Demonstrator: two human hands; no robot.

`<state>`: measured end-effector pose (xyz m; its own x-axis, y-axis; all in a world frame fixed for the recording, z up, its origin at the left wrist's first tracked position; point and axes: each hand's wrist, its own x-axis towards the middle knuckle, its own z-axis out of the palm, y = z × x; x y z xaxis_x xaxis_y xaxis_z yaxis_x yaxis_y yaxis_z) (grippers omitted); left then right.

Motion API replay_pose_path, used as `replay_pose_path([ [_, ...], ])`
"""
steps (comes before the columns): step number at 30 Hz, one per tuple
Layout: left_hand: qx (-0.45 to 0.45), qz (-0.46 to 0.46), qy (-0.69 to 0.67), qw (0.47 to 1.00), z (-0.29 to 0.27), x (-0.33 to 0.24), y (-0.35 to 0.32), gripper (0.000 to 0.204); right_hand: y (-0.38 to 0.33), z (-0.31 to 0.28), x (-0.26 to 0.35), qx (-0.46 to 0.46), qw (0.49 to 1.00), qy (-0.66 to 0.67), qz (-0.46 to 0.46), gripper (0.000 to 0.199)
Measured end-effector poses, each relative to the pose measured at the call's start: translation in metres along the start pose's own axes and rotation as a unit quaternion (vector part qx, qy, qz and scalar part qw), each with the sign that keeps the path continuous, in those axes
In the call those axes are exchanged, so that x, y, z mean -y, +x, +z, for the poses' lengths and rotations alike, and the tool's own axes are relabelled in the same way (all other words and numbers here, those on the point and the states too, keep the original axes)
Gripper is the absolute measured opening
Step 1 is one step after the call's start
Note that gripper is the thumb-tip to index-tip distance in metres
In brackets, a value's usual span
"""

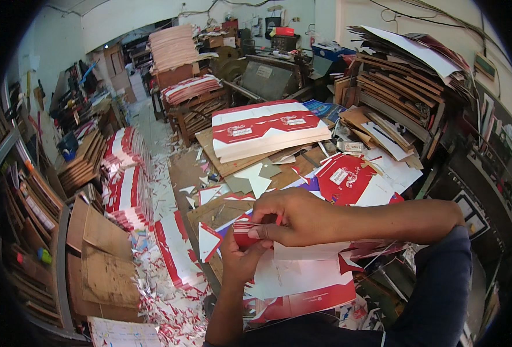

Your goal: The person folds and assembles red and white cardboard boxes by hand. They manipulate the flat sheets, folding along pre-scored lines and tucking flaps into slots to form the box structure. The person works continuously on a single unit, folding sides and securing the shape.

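My left hand [241, 260] grips the edge of a small stack of red-and-white printed card [244, 232] from below, its thumb along the near side. Bent over the same edge from above, my right hand [293, 215] pinches it between thumb and fingers. Part of the stack is hidden behind the right hand and forearm. Below my hands, a large white-and-red printed sheet [302, 277] lies spread out. Just left of them is a white cut-off piece with a red edge [209, 240].
Beyond my hands, a thick stack of red-and-white printed sheets [270, 128] rests on a wooden board. Paper scraps [256, 178] and a red printed piece [344, 178] lie around it. More printed stacks [125, 188] stand on the scrap-strewn floor. Wooden boards [400, 87] are piled at right.
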<state>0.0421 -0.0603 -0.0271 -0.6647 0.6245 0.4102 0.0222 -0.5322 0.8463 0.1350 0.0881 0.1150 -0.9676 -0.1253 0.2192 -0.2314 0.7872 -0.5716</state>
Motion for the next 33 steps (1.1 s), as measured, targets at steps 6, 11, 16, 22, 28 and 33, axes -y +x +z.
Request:
replay_pose_path([
  [6, -0.028, 0.012, 0.006, 1.0, 0.007, -0.001, 0.005, 0.044, -0.002, 0.004, -0.001, -0.099, 0.982, -0.127, -0.1, 0.01],
  [11, -0.058, 0.025, 0.042, 0.997, 0.006, 0.007, 0.016, 0.04, -0.005, -0.006, 0.0, -0.116, 0.96, -0.182, -0.176, 0.014],
  [16, -0.067, 0.048, -0.016, 0.996, 0.016, 0.008, 0.035, 0.036, -0.01, 0.012, 0.024, -0.049, 0.947, -0.115, -0.295, 0.028],
  [22, -0.098, -0.083, 0.016, 0.992, 0.008, 0.009, 0.04, 0.034, -0.027, 0.024, 0.042, 0.01, 0.962, -0.153, -0.228, 0.07],
  [28, -0.03, 0.007, 0.047, 0.998, 0.012, 0.001, 0.046, 0.035, -0.038, -0.011, 0.003, -0.154, 0.922, -0.35, -0.055, 0.048],
  [33, -0.041, 0.012, 0.056, 0.998, 0.013, -0.002, 0.05, 0.034, -0.038, -0.005, -0.018, -0.18, 0.916, -0.353, -0.058, 0.032],
])
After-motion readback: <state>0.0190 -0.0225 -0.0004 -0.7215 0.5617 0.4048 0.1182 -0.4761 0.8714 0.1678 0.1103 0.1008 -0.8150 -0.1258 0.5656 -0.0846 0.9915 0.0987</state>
